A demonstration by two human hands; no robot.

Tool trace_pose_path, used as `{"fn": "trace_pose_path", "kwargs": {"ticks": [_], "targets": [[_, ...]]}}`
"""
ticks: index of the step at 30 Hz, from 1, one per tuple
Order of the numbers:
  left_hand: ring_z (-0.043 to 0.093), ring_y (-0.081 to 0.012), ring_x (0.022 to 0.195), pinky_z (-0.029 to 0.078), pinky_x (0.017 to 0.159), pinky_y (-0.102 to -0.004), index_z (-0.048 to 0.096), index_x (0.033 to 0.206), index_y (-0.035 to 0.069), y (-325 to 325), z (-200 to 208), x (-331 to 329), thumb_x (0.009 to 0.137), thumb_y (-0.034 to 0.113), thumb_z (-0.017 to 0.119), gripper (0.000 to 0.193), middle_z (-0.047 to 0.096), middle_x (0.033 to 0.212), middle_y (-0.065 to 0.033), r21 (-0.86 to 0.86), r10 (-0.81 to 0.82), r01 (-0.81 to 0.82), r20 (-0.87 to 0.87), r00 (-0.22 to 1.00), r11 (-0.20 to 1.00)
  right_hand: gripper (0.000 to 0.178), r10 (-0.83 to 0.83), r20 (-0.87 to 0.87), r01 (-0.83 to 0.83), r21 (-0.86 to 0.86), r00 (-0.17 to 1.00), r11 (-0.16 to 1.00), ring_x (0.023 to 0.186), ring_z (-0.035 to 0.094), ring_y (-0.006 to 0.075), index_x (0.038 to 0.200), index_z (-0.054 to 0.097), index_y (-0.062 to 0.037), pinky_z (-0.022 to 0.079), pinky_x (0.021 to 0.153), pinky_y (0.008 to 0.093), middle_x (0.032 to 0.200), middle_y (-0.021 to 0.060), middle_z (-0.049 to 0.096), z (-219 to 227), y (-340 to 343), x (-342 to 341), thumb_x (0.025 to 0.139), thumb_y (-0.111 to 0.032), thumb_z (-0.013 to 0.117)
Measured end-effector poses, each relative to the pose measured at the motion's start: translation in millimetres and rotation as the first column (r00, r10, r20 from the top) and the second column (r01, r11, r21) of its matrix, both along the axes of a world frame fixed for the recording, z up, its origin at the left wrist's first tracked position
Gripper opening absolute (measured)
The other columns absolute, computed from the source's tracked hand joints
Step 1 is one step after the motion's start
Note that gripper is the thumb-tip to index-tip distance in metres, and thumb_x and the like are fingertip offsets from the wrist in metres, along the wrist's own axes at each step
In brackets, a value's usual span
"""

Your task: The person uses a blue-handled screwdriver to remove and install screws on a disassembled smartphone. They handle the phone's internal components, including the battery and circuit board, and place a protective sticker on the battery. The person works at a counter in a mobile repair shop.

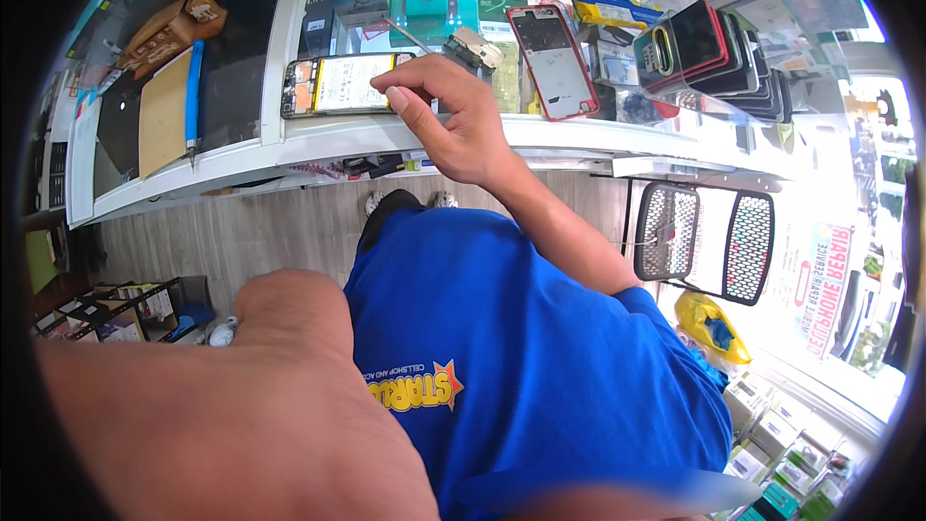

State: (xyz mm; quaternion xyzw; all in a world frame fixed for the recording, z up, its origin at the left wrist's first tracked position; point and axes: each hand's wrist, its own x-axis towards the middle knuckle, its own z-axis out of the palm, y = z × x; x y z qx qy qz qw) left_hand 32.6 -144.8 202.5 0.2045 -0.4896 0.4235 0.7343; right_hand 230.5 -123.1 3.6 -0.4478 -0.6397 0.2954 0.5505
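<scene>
An opened phone point(301, 87) lies on the glass counter, its white, yellow-edged battery point(349, 83) exposed. My right hand point(453, 116) is over the phone's right end, thumb and index finger curled close together beside the battery. Whatever sits between those fingertips, if anything, is too small to make out. Just behind the hand is a thin grey tool point(410, 37); whether the hand touches it is unclear. My left hand point(289, 314) is raised close to the camera at lower left, its fingers hidden from view.
A red-framed phone part point(554, 63) lies right of my hand, near a small metallic piece point(473, 50). Phone cases point(743, 58) stand farther right. At left are a blue pen-like tool point(194, 92), a tan pad point(164, 116) and a brown box point(174, 34). A mesh chair point(748, 246) stands at right.
</scene>
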Motion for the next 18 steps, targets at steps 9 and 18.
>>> {"fn": "trace_pose_path", "kwargs": {"ticks": [9,18], "targets": [[0.062,-0.0246,0.048,0.048,0.061,-0.0421,0.063,0.059,0.008,-6.3,0.5,1.7,0.079,-0.007,0.071,0.026,0.062,0.056,-0.0097,0.067,-0.100,0.092,0.124,0.987,0.994,0.021,-0.021,0.000,0.021,0.019,1.000,1.000,0.089,0.066,0.0169,0.118,0.079,-0.0033,0.053,0.081,0.0324,0.107,0.0100,0.076,0.8,-3.5,-1.8,0.108,-0.018,0.069],[0.064,-0.0259,0.050,0.044,0.049,-0.0428,0.065,0.061,0.007,16.6,-2.9,-26.3,0.073,-0.010,0.073,0.023,0.063,0.057,-0.0105,0.113,-0.221,0.199,0.233,0.947,0.974,0.017,-0.126,0.029,0.123,0.072,0.992,0.990,0.080,0.063,0.0165,0.116,0.079,-0.0036,0.053,0.075,0.0316,0.102,0.0085,0.074,-2.5,1.6,-6.9,0.103,-0.012,0.071]]}}
